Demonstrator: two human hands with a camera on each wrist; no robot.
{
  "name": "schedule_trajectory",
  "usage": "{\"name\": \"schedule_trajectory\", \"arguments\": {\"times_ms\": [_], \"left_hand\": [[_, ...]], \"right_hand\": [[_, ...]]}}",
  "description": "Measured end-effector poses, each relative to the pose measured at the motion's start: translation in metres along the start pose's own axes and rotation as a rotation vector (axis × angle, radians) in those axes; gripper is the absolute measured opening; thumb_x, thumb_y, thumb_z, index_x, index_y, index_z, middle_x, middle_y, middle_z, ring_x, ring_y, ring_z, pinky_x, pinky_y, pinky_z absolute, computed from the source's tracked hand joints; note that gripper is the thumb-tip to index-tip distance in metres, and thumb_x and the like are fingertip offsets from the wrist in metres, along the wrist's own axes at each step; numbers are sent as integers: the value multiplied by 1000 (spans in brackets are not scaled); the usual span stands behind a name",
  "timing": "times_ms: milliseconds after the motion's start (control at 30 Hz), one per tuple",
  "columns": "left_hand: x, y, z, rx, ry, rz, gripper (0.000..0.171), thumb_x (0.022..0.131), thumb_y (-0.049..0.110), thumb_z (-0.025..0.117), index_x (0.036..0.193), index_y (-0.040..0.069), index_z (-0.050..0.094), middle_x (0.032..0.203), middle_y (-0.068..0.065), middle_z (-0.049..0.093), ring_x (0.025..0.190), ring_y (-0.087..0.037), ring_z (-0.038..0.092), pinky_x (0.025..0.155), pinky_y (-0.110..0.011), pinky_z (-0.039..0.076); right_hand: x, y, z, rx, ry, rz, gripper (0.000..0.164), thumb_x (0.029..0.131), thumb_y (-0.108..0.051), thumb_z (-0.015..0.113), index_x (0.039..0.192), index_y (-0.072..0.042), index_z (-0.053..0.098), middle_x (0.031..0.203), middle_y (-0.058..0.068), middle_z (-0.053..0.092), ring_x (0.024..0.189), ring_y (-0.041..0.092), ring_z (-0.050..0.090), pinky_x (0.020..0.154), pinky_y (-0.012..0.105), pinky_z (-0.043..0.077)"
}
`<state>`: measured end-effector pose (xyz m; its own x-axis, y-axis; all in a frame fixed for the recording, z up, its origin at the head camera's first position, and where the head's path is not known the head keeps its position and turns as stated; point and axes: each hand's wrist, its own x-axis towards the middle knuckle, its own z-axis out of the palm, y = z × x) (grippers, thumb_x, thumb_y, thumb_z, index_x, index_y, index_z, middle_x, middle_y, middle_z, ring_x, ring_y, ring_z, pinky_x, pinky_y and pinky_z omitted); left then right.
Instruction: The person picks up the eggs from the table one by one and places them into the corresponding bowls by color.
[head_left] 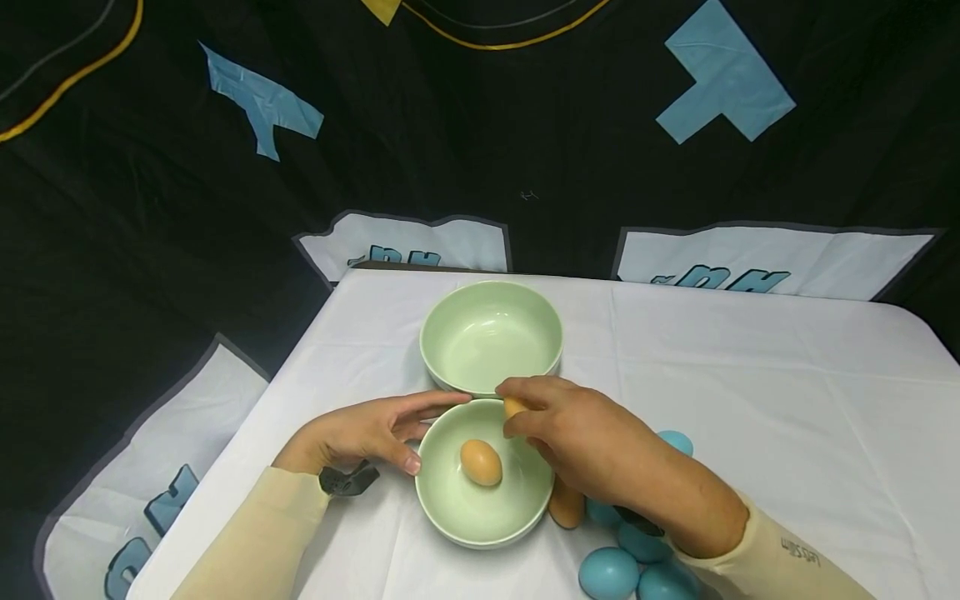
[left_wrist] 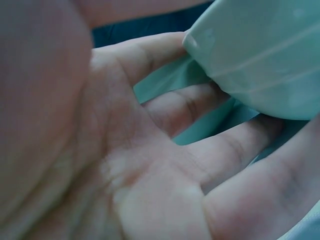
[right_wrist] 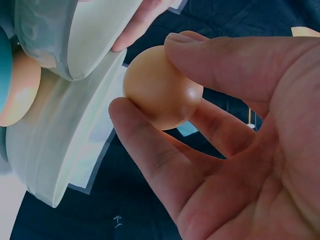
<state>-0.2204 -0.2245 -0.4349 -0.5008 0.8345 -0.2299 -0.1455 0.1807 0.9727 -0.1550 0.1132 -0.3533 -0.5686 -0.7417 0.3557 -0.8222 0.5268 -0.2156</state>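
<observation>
My right hand (head_left: 581,429) pinches a brown egg (right_wrist: 160,90) between thumb and fingertips, above the far right rim of the nearer pale green bowl (head_left: 480,529). Inside that bowl lies another brown egg (head_left: 481,462). On the bowl's left side my left hand (head_left: 367,433) rests with its fingers spread and fairly straight. Fingertips touch the bowl's outside in the left wrist view, and the thumb is by the rim. A second, larger-looking pale green bowl (head_left: 491,333) stands just behind, with no egg visible in it.
Right of the nearer bowl, several blue eggs (head_left: 609,573) lie on the white-covered table (head_left: 780,433), partly hidden under my right forearm. Against the bowl's right side is one more brown egg (head_left: 566,504). A black curtain (head_left: 465,150) hangs behind the table.
</observation>
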Motion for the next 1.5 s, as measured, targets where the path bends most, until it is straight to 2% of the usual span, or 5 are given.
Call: {"name": "schedule_trajectory", "arguments": {"times_ms": [300,567,1033,1233,1500], "left_hand": [[-2,-1,-1,24,2,15,97,85,10,86,165,27,34,173,-1,30,154,-29,43,113,-34,50],[0,-2,0,22,-6,-9,97,84,14,87,164,30,36,172,1,32,153,-27,44,112,-37,51],[1,-2,0,11,-5,3,96,84,10,86,165,26,35,172,-2,31,154,-28,43,112,-37,52],[3,2,0,17,-13,0,96,84,10,85,164,29,36,172,1,32,154,-27,42,112,-37,51],[2,1,0,7,-18,-2,96,84,13,87,164,29,36,172,1,32,153,-28,43,112,-37,52]], "right_hand": [[1,1,-8,-1,2,-14,30,85,4,83,106,-17,78,142,4,66,128,25,67,101,38,60],[3,2,-13,20,-10,-29,29,88,3,80,107,-19,78,143,5,66,127,24,69,99,38,61],[14,-5,-3,105,-86,-21,25,92,-3,78,106,-23,78,139,-7,64,124,14,66,100,32,59],[13,-6,4,118,-120,8,19,96,-6,75,101,-24,77,144,-5,64,128,17,67,99,34,60],[14,-9,9,110,-122,-12,17,99,-9,72,95,-26,74,144,-5,64,125,17,67,95,32,61]]}}
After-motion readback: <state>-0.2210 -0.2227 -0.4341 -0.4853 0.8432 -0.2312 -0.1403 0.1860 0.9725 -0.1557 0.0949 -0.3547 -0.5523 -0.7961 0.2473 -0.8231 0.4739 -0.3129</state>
